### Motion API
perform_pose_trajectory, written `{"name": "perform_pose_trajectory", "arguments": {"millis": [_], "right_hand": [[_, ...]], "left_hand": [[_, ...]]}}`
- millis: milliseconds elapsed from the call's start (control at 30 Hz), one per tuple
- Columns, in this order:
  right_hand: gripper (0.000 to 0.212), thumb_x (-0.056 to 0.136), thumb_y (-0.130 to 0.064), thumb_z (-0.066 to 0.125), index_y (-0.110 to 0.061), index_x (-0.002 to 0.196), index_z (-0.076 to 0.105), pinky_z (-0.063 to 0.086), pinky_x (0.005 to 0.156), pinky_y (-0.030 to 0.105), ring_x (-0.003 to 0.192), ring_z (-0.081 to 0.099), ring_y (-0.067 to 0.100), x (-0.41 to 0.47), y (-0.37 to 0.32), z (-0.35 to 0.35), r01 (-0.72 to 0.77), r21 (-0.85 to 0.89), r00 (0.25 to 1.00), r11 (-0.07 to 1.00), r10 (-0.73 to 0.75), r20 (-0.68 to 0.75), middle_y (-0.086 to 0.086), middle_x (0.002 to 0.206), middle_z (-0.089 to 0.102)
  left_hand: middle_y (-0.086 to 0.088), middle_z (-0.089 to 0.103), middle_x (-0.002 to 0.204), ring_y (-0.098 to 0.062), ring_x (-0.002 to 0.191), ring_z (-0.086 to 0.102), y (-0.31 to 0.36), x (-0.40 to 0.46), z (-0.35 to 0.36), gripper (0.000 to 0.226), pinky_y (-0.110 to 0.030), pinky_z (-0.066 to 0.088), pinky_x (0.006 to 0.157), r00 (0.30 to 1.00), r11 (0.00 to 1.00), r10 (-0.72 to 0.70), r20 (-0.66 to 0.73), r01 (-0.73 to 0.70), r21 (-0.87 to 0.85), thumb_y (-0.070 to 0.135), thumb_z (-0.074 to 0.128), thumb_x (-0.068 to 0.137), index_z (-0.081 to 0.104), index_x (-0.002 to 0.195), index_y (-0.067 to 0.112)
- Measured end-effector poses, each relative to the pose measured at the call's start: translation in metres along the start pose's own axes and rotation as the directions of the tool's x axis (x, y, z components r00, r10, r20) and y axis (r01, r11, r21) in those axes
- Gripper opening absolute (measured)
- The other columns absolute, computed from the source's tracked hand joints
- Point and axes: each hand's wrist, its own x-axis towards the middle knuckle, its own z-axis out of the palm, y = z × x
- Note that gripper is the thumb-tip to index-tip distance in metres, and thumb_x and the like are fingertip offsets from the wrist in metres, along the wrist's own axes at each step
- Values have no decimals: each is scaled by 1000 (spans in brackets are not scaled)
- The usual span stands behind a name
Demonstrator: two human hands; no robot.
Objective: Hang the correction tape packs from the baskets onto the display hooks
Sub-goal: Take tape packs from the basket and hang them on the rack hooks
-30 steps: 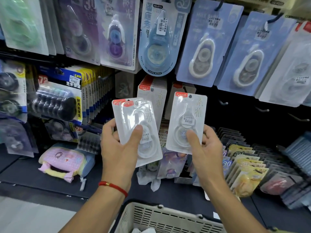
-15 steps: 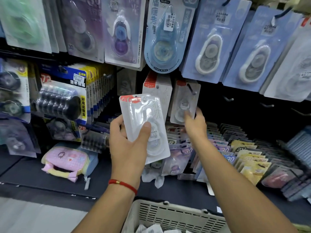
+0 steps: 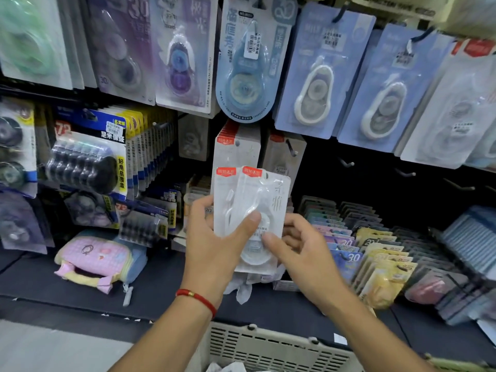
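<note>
My left hand (image 3: 214,245) grips two white correction tape packs (image 3: 255,210) with red corner labels, fanned slightly, thumb across their front. My right hand (image 3: 300,248) has come back to them and pinches the lower right edge of the front pack. Just above, one white pack of the same kind (image 3: 281,157) hangs on a display hook (image 3: 291,149), beside a row of like packs (image 3: 237,146). The beige basket (image 3: 268,347) sits at the bottom edge below my arms.
Larger blue and purple correction tape cards (image 3: 322,73) hang overhead. Bare hooks (image 3: 349,163) stick out of the dark panel to the right. Stacked card packs (image 3: 375,253) fill the shelf at right; a pink pouch (image 3: 94,260) lies at left.
My right hand hung its single pack on the hook, let go and drew back down to the packs in my left hand, which now pinches the front one.
</note>
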Motion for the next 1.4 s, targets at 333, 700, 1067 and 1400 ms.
{"name": "perform_pose_trajectory", "arguments": {"millis": [333, 700, 1067, 1400], "right_hand": [[28, 105, -21, 63, -23, 132, 56, 58, 77, 18, 103, 75, 7, 16, -9, -21, 60, 147, 958, 987, -16, -285, -9, 115, 77], [24, 100, -47, 67, -29, 113, 60, 48, 48, 21, 56, 67, 8, 34, 4, -11, 2, 115, 910, 993, 46, -412, -4, 91, 78], [30, 105, -42, 62, -21, 126, 68, 63, 70, 31, 93, 78, 24, 33, 23, -17, -249, 263, 961, 932, 271, -50, 8, 119, 75], [19, 104, -27, 66, -19, 119, 58, 51, 47, 34, 72, 71, 36, 9, 3, -13, 16, 211, 988, 977, 17, -150, 10, 105, 77]], "left_hand": [[8, 74, 113, -1, 91, 72, -6, 6, -7, 56, -32, 58, 79, 990, 990, 47, -131, -28, 140, 0, 76, 85, 53, 109, 46], [11, 74, 105, 2, 84, 72, -5, 12, -12, 59, -23, 55, 67, 965, 990, 103, -239, -77, 119, 4, 77, 85, 51, 103, 54], [11, 74, 114, -3, 101, 73, -13, 5, 9, 57, -17, 58, 77, 998, 996, 66, -3, -66, 62, -4, 76, 87, 62, 122, 39], [19, 72, 114, -8, 101, 73, -15, -7, 26, 54, -35, 63, 87, 988, 986, 24, 156, -49, 159, 18, 80, 92, 59, 131, 50]]}}
